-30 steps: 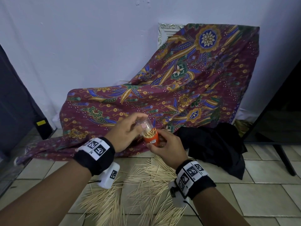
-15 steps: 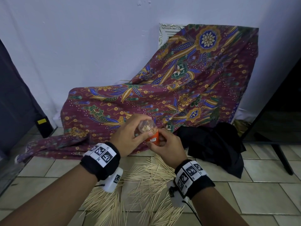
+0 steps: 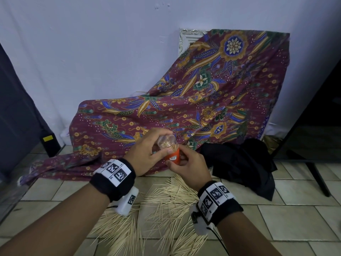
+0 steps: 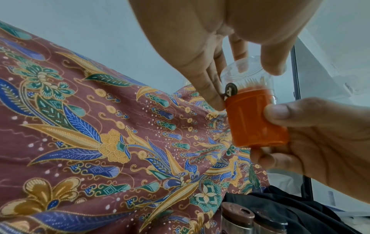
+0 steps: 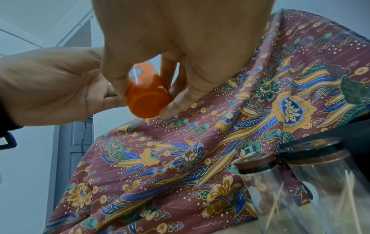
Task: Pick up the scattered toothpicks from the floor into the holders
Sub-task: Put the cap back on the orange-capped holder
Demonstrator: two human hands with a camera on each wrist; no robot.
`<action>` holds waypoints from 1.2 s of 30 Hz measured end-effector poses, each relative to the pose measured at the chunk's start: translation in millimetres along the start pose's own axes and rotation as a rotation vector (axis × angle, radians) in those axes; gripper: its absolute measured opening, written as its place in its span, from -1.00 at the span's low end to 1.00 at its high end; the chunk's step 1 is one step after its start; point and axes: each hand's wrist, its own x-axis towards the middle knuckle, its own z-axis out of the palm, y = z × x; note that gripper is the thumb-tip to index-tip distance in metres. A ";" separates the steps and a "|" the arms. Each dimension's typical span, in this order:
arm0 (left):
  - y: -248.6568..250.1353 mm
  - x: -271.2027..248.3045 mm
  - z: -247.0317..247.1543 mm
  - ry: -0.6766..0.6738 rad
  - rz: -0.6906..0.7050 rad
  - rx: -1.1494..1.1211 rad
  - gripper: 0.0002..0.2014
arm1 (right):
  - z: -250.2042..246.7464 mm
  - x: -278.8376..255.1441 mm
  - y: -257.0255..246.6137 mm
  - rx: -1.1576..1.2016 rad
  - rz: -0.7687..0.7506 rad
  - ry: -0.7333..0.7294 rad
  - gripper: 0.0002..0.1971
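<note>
An orange toothpick holder (image 3: 172, 156) packed with toothpicks is held in the air above the floor. My right hand (image 3: 178, 158) grips its orange base (image 5: 148, 96) from below, thumb (image 4: 277, 112) on the side. My left hand (image 3: 165, 140) pinches the clear lid (image 3: 168, 144) that sits over the holder's top (image 4: 246, 77). A wide scatter of loose toothpicks (image 3: 166, 200) covers the tiled floor under both wrists.
Two glass holders with brown lids (image 5: 258, 174) (image 5: 320, 159) stand on the floor near my right wrist, with a few toothpicks inside. A patterned maroon cloth (image 3: 203, 100) drapes against the wall ahead. A black cloth (image 3: 243, 163) and a dark furniture leg (image 3: 317, 178) lie to the right.
The clear lid, tilted off the holder a second ago with the toothpick tips showing, has come down over the holder's top. Both hands stayed in about the same place.
</note>
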 end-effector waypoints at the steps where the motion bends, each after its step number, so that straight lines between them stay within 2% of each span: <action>1: -0.5 0.2 -0.3 -0.003 -0.007 -0.007 -0.57 | -0.5 0.1 -0.4 -0.005 -0.004 -0.002 -0.64; 7: -1.4 -0.7 0.9 -0.010 -0.094 -0.116 -0.57 | 0.4 -0.5 -1.4 -0.095 -0.061 -0.029 -0.48; 10: -0.3 -2.5 1.1 0.001 -0.097 -0.124 -0.57 | 1.4 -0.4 -1.4 -0.107 -0.076 -0.040 -0.47; 13: 0.8 -3.3 -0.4 -0.011 -0.103 -0.154 -0.56 | 0.7 -1.3 0.3 -0.109 -0.077 -0.042 -0.38; 23: -0.8 1.3 -10.8 -0.017 -0.071 0.022 -0.51 | -1.3 1.2 -1.8 -0.117 -0.060 -0.016 -0.46; 29: -1.5 3.9 -7.3 -0.027 -0.089 -0.017 -0.55 | -0.2 4.1 3.5 -0.136 -0.049 -0.020 -0.40; 34: -5.0 6.6 -4.9 -0.068 -0.123 -0.070 -0.57 | -1.9 5.3 4.2 -0.127 -0.005 -0.001 -0.25; 36: -5.3 6.8 -5.5 -0.083 -0.131 -0.083 -0.57 | -2.6 6.3 4.9 -0.128 -0.001 -0.009 -0.32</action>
